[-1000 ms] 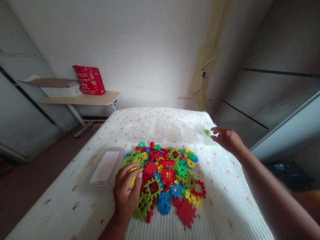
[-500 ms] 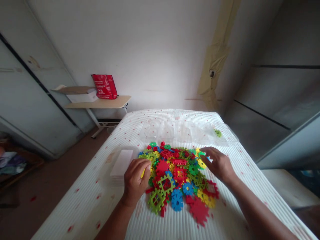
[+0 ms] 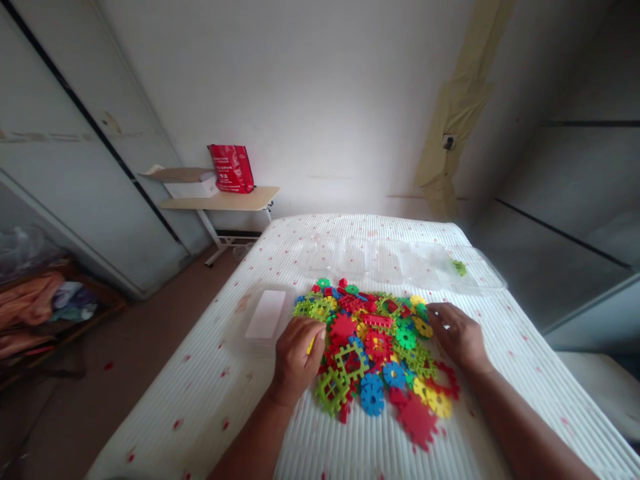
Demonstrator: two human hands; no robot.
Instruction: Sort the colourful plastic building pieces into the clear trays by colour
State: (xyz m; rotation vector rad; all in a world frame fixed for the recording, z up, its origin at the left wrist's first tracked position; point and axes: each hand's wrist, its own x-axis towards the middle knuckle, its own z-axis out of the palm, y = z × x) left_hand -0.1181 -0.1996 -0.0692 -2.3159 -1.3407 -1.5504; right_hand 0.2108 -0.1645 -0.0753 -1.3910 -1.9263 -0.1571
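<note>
A heap of plastic interlocking building pieces (image 3: 379, 346) in red, green, blue and yellow lies before me. My left hand (image 3: 299, 353) rests against the heap's left side, its fingers loosely curled. A bit of yellow shows through the gap between thumb and fingers; I see nothing clearly held. At the right edge my right hand (image 3: 460, 337) is bent downward beside a yellow flower-shaped piece (image 3: 423, 327). Its fingers are apart and no piece shows in them; the fingertips are partly hidden. Blue round pieces (image 3: 372, 395) and a red square piece (image 3: 418, 421) lie at the near side.
Behind the heap stands a clear compartment tray (image 3: 415, 263), with a green piece (image 3: 459, 268) in its right end. A clear box with a white block (image 3: 267, 315) is at left. Beyond are a side table (image 3: 225, 202) and a red bag (image 3: 231, 169).
The view has turned left, so everything sits further right in the picture. My right hand's fingers have dropped lower at the heap's edge. The left hand keeps its place by the heap.
</note>
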